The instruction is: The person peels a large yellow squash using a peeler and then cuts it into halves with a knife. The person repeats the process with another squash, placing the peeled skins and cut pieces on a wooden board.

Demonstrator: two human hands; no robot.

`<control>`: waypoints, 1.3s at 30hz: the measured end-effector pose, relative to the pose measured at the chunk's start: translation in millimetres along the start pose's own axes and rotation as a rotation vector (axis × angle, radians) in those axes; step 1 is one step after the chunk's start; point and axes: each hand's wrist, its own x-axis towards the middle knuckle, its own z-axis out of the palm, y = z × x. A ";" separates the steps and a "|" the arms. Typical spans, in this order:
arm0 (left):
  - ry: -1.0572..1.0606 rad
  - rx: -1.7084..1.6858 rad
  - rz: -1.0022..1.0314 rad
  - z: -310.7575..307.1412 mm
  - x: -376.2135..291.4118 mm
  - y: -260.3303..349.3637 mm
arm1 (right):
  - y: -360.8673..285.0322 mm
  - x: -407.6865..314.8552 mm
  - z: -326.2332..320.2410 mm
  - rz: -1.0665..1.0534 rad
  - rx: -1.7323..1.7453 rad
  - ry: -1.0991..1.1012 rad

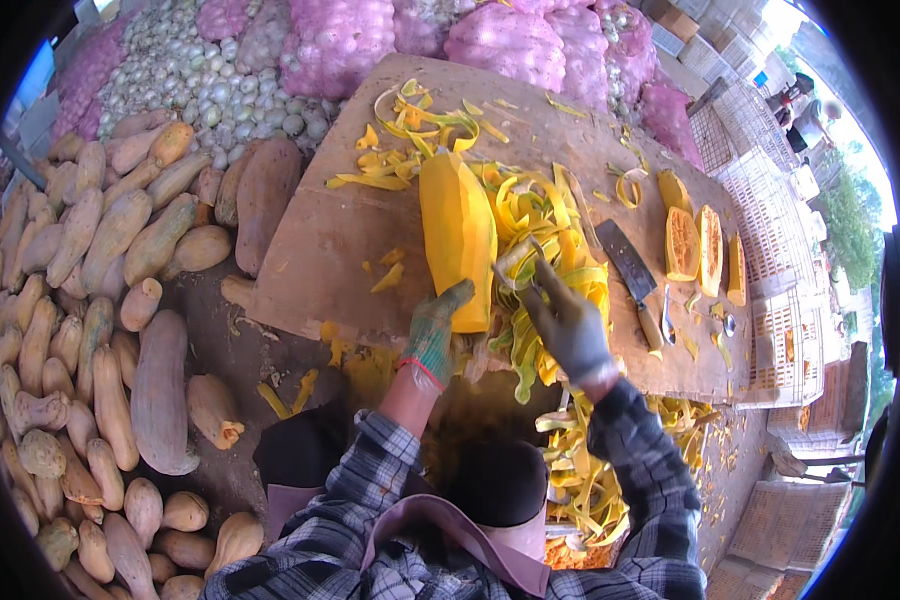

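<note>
A long peeled yellow squash (pixel 459 240) lies on a worn wooden board (pixel 307 255), its near end at the board's front edge. My left hand (pixel 433 330), in a green and white work glove, grips that near end. Just right of the squash, my right hand (pixel 570 326), in a grey glove, holds a peeler (pixel 516 262) over a heap of yellow-green peelings (pixel 551 225). The hand's hold on the handle is partly hidden. More peel strips (pixel 427 131) lie around the squash's far end.
A cleaver (pixel 627 262), a spoon (pixel 668 315) and cut squash halves (pixel 681 244) lie on the board's right. Unpeeled squashes (pixel 112 375) are piled on the floor at left. Onions (pixel 217 90) and pink mesh sacks (pixel 506 52) stand behind; white plastic crates (pixel 772 202) line the right.
</note>
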 end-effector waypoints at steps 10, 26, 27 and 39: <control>-0.029 -0.189 0.060 5.6 -15.5 -10.8 | -22.3 230.9 24.9 0.198 -0.256 -0.707; 0.179 0.261 0.354 7.2 18.8 -56.5 | -56.8 240.1 23.1 0.235 -0.403 -0.591; 0.181 0.237 0.311 7.1 18.4 -54.3 | -64.7 231.0 18.4 0.295 -0.423 -0.659; 0.040 -0.052 0.143 9.9 16.6 -39.7 | -90.3 271.5 2.4 0.388 -0.688 -0.645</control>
